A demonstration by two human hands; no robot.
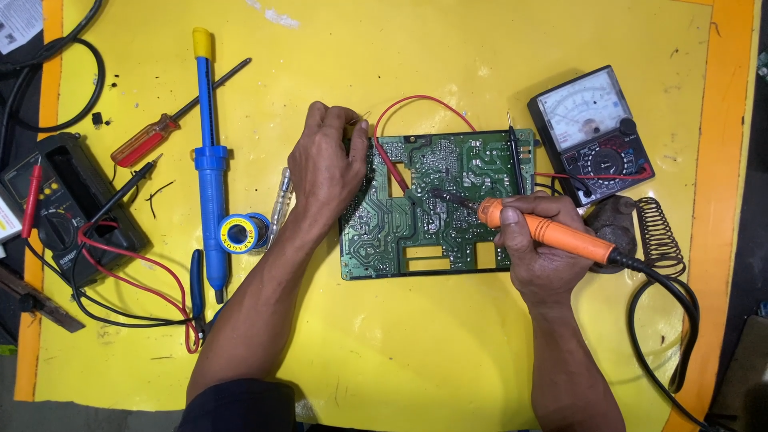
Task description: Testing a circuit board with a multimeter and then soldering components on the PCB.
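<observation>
A green circuit board (pixel 448 240) lies solder side up on the yellow table. My left hand (pixel 324 168) grips its upper left corner, fingers curled over the edge. My right hand (pixel 544 248) holds an orange-handled soldering iron (pixel 552 232) like a pen, its dark tip touching the board near the middle. A red probe and a black probe rest across the board.
An analogue multimeter (pixel 592 132) sits at the upper right, with a coiled iron stand (pixel 660 232) below it. To the left lie a blue desoldering pump (pixel 210 160), a solder reel (pixel 238 234), a red screwdriver (pixel 148 142) and a dark digital meter (pixel 56 200) with leads.
</observation>
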